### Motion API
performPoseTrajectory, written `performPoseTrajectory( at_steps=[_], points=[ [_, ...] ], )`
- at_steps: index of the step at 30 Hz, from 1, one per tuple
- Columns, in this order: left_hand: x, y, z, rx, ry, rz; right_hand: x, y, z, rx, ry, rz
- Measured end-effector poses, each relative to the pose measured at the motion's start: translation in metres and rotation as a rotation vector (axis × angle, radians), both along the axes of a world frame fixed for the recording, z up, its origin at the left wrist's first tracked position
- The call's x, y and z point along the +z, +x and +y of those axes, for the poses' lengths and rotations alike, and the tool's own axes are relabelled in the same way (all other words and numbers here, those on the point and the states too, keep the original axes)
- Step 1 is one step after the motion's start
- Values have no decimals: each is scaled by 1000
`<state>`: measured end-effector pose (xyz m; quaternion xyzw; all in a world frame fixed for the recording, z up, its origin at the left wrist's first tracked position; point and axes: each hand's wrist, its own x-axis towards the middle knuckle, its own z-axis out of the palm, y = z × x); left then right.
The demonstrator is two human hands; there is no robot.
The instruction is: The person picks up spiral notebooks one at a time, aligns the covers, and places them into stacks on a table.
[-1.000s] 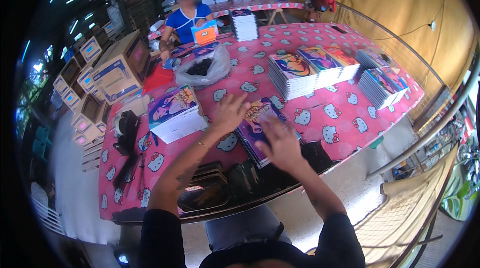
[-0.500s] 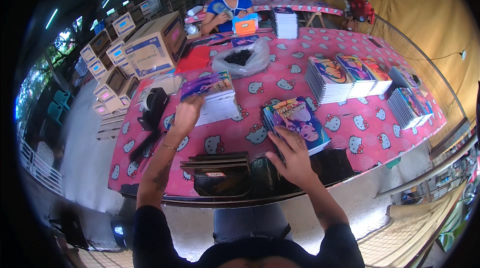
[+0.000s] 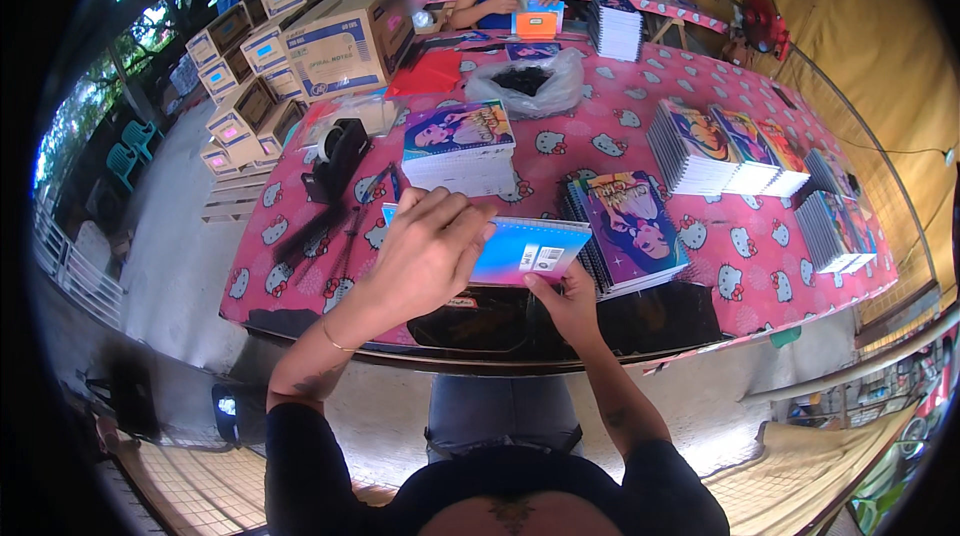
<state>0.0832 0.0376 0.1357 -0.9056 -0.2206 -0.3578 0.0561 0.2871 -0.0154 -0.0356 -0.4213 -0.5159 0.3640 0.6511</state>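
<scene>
One blue-backed notebook point(image 3: 515, 244) is in your grip, tilted above the near side of the pink table point(image 3: 620, 146), with a white barcode label facing you. Your left hand point(image 3: 435, 241) is closed over its left part, fingers curled across the far edge. Your right hand point(image 3: 568, 298) pinches its lower right corner, the thumb lying on the blue cover and the other fingers partly hidden.

Taking that notebook as the centre of the dial, you have a white-edged stack point(image 3: 460, 151) at 11 o'clock, topped by a purple illustrated cover. Just short of 3 o'clock, close by your right hand, lies a low pile of spiral notebooks point(image 3: 630, 221). Three taller stacks point(image 3: 715, 151) stand side by side at 2 o'clock. At 12 o'clock you see a clear plastic bag point(image 3: 565, 86) with black contents, and beyond it a co-worker point(image 3: 485, 11) in a blue top. A black tape dispenser point(image 3: 345, 156) stands at 10 o'clock, with a large cardboard box point(image 3: 345, 51) farther out, between 10 and 11.
</scene>
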Motion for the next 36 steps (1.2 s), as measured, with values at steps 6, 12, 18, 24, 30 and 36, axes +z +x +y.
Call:
performPoseTrajectory(
  at_steps=[6, 12, 18, 24, 30, 36],
  points=[
    [-3, -16, 4, 22, 32, 20, -5, -9, 11, 7, 7, -32],
    [-16, -6, 9, -34, 61, 86, -14, -1, 3, 75, -76, 28],
    [-113, -39, -15, 266, 65, 98, -4, -17, -2, 198, -112, -65],
    [-190, -67, -18, 197, -778, -861, -25, -23, 6, 16, -7, -131],
    [-228, -164, 125, 1094, -179, -86, -31, 10, 6, 23, -7, -175],
    [-240, -180, 134, 888, -3, -217, 47, -10, -13, -363, 399, -583]
  ],
)
